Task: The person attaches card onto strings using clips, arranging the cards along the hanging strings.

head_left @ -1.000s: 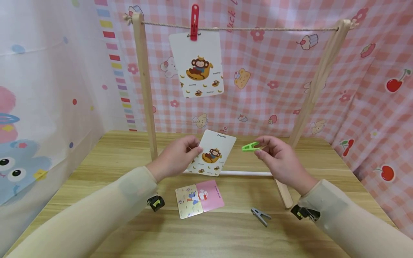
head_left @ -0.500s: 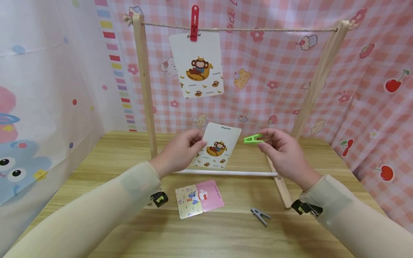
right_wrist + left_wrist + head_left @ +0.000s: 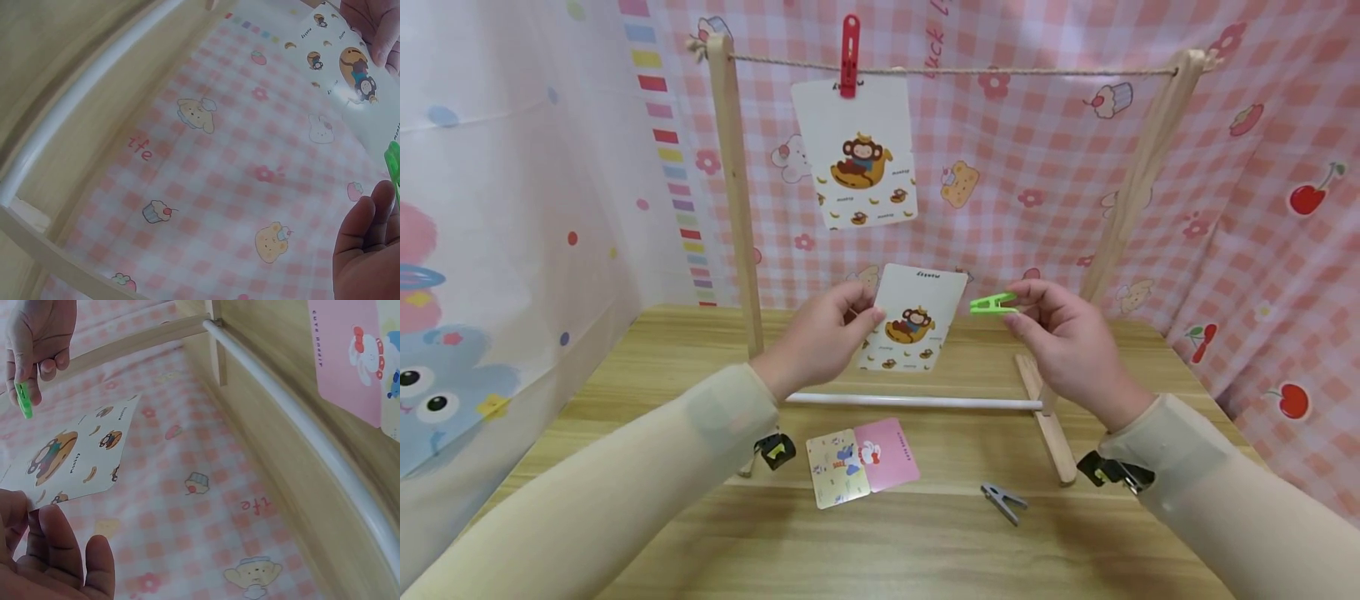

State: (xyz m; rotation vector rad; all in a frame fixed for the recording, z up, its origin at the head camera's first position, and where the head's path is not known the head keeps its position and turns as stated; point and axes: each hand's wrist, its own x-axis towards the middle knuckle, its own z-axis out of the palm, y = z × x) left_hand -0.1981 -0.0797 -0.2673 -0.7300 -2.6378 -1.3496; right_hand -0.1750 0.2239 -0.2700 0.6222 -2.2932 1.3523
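Observation:
In the head view my left hand (image 3: 827,333) pinches a white monkey card (image 3: 914,312) by its left edge, thumb in front. The card is held up above the table, tilted a little. To its right, my right hand (image 3: 1067,346) holds a green clothespin (image 3: 992,304) between thumb and fingers, its nose pointing left toward the card and a small gap between them. Above hangs a second monkey card (image 3: 865,158), fixed to the string (image 3: 1000,71) by a red clothespin (image 3: 850,57). The left wrist view also shows the green clothespin (image 3: 24,400) beyond the held card (image 3: 81,453).
Two wooden posts (image 3: 737,200) carry the string, joined low down by a white rod (image 3: 917,402). A pink and yellow card (image 3: 887,454) and a grey clothespin (image 3: 1002,503) lie on the wooden table (image 3: 880,550). A checkered cloth (image 3: 1030,150) hangs behind.
Both hands have risen toward the string, the left carrying the monkey card and the right the green clothespin. Both have also shifted slightly right. The hanging card and things on the table stay put.

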